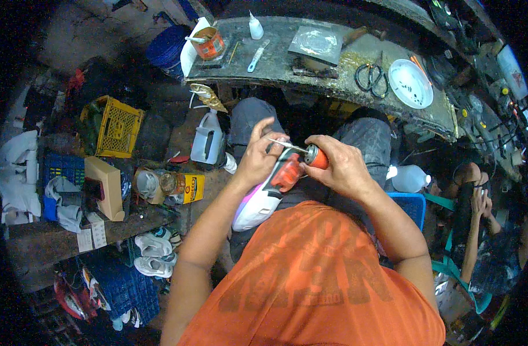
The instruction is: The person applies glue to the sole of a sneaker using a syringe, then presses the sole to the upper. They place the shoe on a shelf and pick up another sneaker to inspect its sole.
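The head view shows a white shoe with a pinkish-purple edge [257, 212] resting on the lap of a seated person in an orange shirt [316, 277], a glossy red part [287, 175] showing at its near-hand end. The left hand [259, 158] grips that end, some fingers raised; the right hand [340, 164] is curled around a short orange cylinder with a dark metallic end [315, 157]. A thin, pale, pointed shaft [282, 143] runs between the cylinder and the left fingers; whether it is fixed to the cylinder is unclear.

To work well here, I would brace the shoe firmly against the thigh, steady the right wrist, and move the cylinder in small, controlled strokes. The left fingers look close to the shaft, so its point should be angled away from them.

Ahead, the long, worn grey surface [275, 64] carries an orange tub with a stick in it [211, 46], a white squeeze bottle with a pointed nozzle [256, 27], a flat grey square plate [316, 45], black-handled scissors [372, 79] and a round white bowl holding dark bits [411, 84].

The room is dim and crowded: a yellow plastic crate [120, 127], an open cardboard box [106, 187] and paired white shoes [154, 254] at left; another person's hands [480, 202] at far right.
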`<state>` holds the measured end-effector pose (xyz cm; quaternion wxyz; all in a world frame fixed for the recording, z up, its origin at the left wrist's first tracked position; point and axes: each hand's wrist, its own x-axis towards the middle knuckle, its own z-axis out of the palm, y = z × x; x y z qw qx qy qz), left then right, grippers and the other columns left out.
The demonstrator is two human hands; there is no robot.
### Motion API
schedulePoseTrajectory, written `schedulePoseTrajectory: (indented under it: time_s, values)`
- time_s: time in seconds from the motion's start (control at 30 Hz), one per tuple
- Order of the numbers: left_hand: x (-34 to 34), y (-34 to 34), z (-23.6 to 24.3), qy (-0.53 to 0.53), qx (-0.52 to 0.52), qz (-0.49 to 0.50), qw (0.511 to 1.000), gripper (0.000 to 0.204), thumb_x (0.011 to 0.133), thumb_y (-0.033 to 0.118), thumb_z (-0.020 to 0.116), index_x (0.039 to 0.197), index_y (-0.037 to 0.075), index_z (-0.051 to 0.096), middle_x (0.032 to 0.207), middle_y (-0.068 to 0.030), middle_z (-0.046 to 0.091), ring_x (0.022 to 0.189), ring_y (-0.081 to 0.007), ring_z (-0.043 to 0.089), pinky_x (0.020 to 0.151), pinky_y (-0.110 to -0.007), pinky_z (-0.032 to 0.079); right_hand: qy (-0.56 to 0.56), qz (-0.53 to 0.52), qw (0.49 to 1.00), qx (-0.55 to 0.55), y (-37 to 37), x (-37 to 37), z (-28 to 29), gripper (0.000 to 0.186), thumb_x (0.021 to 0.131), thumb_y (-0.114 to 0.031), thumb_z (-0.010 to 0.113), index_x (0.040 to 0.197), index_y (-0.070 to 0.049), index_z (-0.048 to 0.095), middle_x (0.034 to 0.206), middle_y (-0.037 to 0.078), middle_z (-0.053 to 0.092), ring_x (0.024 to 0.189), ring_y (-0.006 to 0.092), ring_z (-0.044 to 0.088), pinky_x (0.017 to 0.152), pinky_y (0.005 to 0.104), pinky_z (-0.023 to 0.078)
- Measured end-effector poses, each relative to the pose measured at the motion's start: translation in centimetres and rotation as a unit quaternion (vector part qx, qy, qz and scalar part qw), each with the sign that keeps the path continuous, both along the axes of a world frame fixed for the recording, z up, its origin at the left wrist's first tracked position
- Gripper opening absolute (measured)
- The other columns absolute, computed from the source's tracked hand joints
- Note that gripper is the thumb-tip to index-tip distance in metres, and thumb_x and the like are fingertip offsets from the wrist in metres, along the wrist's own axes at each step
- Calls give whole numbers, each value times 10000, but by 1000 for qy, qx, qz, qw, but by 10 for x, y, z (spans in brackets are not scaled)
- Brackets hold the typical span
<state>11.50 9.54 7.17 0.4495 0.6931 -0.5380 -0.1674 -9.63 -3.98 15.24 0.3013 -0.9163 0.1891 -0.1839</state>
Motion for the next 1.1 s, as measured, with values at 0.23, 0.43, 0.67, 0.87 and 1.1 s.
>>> schedulePoseTrajectory:
  time_s: [0.23, 0.43, 0.67, 0.87, 1.1]
  values:
    - [8, -8, 15, -21, -193, 17, 981, 416, 1133, 404, 442, 1036, 34, 608, 1022, -132, 617, 992, -297, 575, 960, -414, 394, 53, -31, 998, -27, -6, -4, 3, 516, 825, -299, 873, 1238, -61, 675, 1135, 136, 739, 1025, 362, 736, 858, 456, 604]
    - [1, -5, 16, -47, -111, 22, 992, 303, 1142, 265, 469, 951, 44, 550, 891, -114, 560, 841, -293, 539, 841, -406, 411, 72, -12, 996, -46, -4, -5, -1, 533, 824, -347, 860, 1255, -102, 662, 1062, 120, 724, 981, 356, 736, 818, 470, 604]
    - [6, -9, 2, 76, -114, 120, 983, 253, 1139, 234, 514, 1020, 18, 569, 893, -96, 553, 822, -194, 547, 773, -352, 475, 62, -26, 997, -39, -7, -12, -2, 524, 835, -360, 849, 1250, -104, 657, 1063, 118, 725, 971, 356, 738, 809, 477, 606]
    - [34, -11, -5, 95, -43, 188, 977, 373, 1129, 365, 544, 900, 78, 605, 724, 29, 535, 642, -75, 498, 587, -282, 408, 69, -86, 993, 36, -8, -24, -6, 492, 845, -290, 863, 1247, -78, 677, 1118, 159, 757, 1029, 383, 740, 891, 458, 595]
    - [54, -1, 3, 32, -1, 232, 972, 419, 1066, 295, 650, 772, 0, 603, 669, -53, 547, 680, -115, 492, 643, -337, 452, 90, -138, 978, 127, -7, -42, -24, 528, 857, -378, 857, 1253, -94, 654, 1083, 199, 759, 1024, 424, 740, 879, 486, 591]
